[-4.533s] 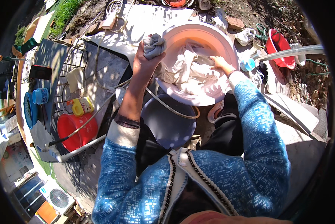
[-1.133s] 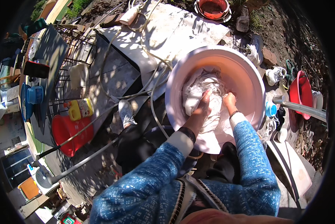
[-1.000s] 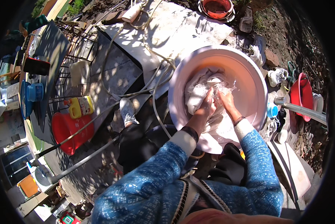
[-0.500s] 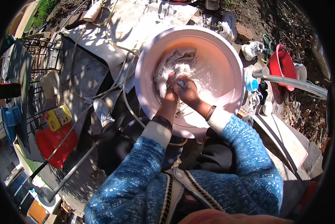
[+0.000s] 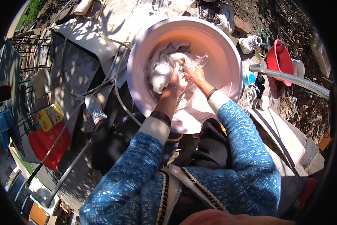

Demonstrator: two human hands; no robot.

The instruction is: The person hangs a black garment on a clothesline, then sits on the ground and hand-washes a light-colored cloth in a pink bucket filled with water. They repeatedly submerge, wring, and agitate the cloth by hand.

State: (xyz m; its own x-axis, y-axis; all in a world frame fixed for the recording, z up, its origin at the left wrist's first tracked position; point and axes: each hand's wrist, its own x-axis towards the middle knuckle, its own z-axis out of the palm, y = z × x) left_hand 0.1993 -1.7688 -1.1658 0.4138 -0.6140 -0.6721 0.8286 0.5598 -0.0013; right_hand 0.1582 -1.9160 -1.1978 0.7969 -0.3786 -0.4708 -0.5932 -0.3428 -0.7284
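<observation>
A large pale pink basin (image 5: 135, 48) stands in front of me with water and a wet white cloth (image 5: 161, 77) in it. The cloth lies bunched on the basin's left side. My left hand (image 5: 178, 80) is closed round a fold of it, thumb uppermost. Just to the right, my right hand (image 5: 196, 75) is closed on the cloth's edge, its fingertips partly lost in splashing water. Both wrists hang over the basin's near half.
Left of the basin lie a looped hose (image 5: 117, 71), a red dustpan (image 5: 50, 144) and a yellow jug (image 5: 50, 117). To the right are a blue-rimmed cup (image 5: 248, 78), a clear pipe (image 5: 288, 78), a red basin (image 5: 279, 62), white shoes (image 5: 250, 44) and a pale board (image 5: 279, 137).
My hands, pressed together before, have come apart, the right one shifting rightward. The cloth bulges more on the left, and water splashes beside the right hand. The whole view has shifted slightly.
</observation>
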